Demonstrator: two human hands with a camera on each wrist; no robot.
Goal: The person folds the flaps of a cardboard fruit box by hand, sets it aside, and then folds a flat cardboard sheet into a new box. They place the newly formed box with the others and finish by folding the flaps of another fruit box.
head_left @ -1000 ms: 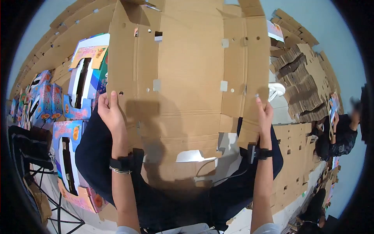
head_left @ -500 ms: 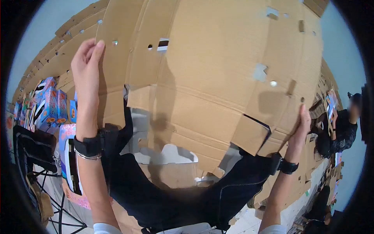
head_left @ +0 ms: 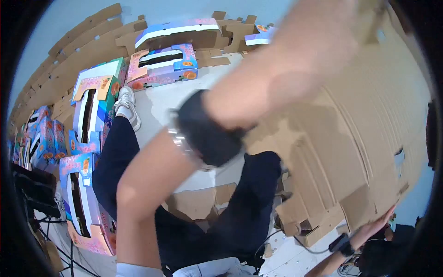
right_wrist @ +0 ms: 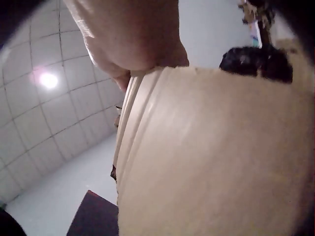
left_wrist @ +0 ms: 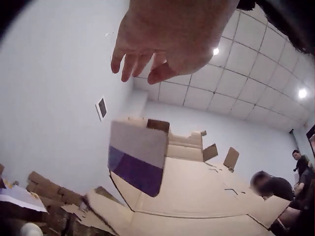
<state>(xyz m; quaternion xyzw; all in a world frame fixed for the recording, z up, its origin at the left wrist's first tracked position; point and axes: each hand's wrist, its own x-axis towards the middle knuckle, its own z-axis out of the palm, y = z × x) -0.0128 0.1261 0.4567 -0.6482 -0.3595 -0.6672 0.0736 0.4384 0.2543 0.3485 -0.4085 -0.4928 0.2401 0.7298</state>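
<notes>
A large brown cardboard sheet (head_left: 332,138) with crease lines and cut-outs stands tilted at the right of the head view. My left arm crosses the middle of that view, its blurred hand (head_left: 330,23) near the sheet's upper part. In the left wrist view the left hand (left_wrist: 170,37) hangs above the cardboard (left_wrist: 192,189), fingers apart and slightly bent, with a gap below them. At the sheet's lower right edge, my right hand (head_left: 376,226) grips the cardboard. The right wrist view has that hand (right_wrist: 135,37) at the edge of the sheet (right_wrist: 211,147), most fingers hidden.
Printed boxes (head_left: 161,64) with slots stand on the floor at the back and down the left side (head_left: 76,198). Flattened cardboard (head_left: 74,69) leans along the wall. A white shoe (head_left: 127,104) is beside a box. Another person (left_wrist: 275,189) shows behind the sheet.
The sheet has swung to the right and tilted. My left hand has let go of its left edge and crossed to the upper right. The right hand has moved down and right, still gripping the sheet.
</notes>
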